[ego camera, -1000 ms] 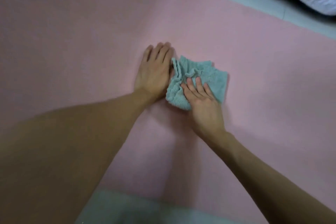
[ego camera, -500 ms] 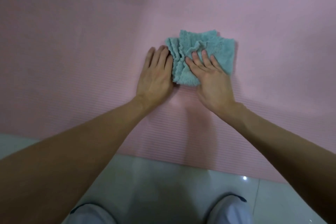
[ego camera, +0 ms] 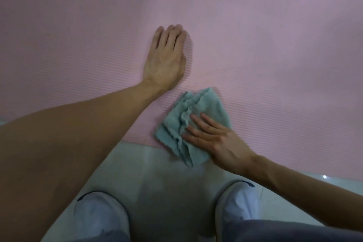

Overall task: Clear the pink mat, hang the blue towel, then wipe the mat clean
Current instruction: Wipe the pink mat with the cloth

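Left hand flat on pink mat; right hand flat, pressing folded cloth at mat edge.

Bare forearms, white shoes, grey-blue trousers

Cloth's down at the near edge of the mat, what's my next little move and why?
Probably push the cloth away across the pink mat, on a strip to the right. The right hand presses it flat, it overhangs the mat's near edge onto the floor, and the left hand rests flat farther up, bracing.
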`<state>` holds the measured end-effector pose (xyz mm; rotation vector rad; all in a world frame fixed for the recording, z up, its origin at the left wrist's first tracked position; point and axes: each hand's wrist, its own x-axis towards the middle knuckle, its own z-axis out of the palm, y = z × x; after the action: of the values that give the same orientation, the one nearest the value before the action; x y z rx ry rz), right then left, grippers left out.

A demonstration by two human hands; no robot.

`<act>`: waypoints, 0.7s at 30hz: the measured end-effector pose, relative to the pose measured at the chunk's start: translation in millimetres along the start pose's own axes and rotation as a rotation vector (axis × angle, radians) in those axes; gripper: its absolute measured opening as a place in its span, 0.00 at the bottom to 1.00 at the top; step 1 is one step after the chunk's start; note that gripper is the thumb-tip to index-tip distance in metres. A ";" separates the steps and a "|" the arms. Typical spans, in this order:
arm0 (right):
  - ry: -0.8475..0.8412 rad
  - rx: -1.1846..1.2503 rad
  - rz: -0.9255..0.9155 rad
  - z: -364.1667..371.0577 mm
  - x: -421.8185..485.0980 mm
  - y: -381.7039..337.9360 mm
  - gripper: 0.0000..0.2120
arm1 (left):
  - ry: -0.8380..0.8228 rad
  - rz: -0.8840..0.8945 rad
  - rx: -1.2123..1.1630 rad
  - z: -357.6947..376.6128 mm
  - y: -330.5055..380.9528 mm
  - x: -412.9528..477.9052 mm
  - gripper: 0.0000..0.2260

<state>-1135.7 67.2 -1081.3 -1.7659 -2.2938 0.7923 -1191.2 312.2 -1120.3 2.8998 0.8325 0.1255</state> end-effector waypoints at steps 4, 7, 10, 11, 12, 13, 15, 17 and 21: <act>-0.185 0.067 -0.209 -14.4 -24.8 23.2 0.23 | 0.013 0.000 -0.005 -2.0 1.2 2.3 0.22; -0.279 0.157 -0.203 -34.2 -26.8 38.1 0.26 | 0.034 -0.007 -0.021 -7.5 5.6 11.4 0.20; -0.185 0.255 0.009 -55.0 -21.0 47.6 0.25 | 0.046 0.072 -0.044 -8.5 15.8 29.4 0.22; -0.110 0.294 0.122 -63.4 -18.6 55.1 0.25 | 0.044 0.120 -0.046 -6.9 19.7 38.1 0.23; -0.015 0.331 0.230 -74.7 -14.7 63.2 0.24 | 0.034 0.158 -0.053 -4.9 24.2 48.5 0.25; 0.089 0.370 0.344 -87.7 -10.7 73.7 0.22 | 0.010 0.175 -0.066 -3.4 29.7 59.3 0.26; 0.357 0.528 0.588 -114.0 -3.8 101.3 0.13 | -0.035 0.166 -0.099 0.3 42.6 79.7 0.27; 0.634 0.823 0.794 -137.0 1.5 134.4 0.09 | -0.062 0.136 -0.122 6.2 57.8 92.3 0.28; 0.861 1.292 0.992 -169.3 4.9 202.7 0.11 | -0.029 0.090 -0.066 16.5 76.6 94.0 0.27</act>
<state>-892.8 160.8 -1036.2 -1.7602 -0.0867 0.9418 -1069.8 296.3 -1121.6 2.8706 0.6797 0.1170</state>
